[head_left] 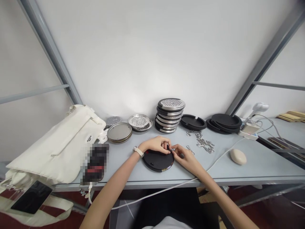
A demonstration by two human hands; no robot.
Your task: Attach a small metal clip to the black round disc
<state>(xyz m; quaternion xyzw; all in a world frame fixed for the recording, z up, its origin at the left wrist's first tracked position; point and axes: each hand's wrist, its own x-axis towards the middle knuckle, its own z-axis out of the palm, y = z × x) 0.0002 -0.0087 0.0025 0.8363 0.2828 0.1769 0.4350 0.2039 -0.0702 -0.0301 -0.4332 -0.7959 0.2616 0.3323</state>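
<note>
A round black disc (157, 160) lies flat on the grey table in front of me, with a strip of colour showing along its near right rim. My left hand (158, 145), with a watch on the wrist, rests over the disc's far edge, fingers bent down onto it. At the upper right rim, my right hand (182, 156) pinches with thumb and forefinger, close to the left fingertips. What the right fingers hold is too small to make out. Just behind my right hand lies a metal clip (190, 149).
A tall stack of perforated metal discs (170, 114) stands behind. Flat metal lids (119, 132) are at left, black rings (193, 122) and black discs (225, 123) at right. Several metal clips (205, 143) lie loose. A white bag (54, 143), phone, white mouse (238, 156) and cable (152, 195) surround the space.
</note>
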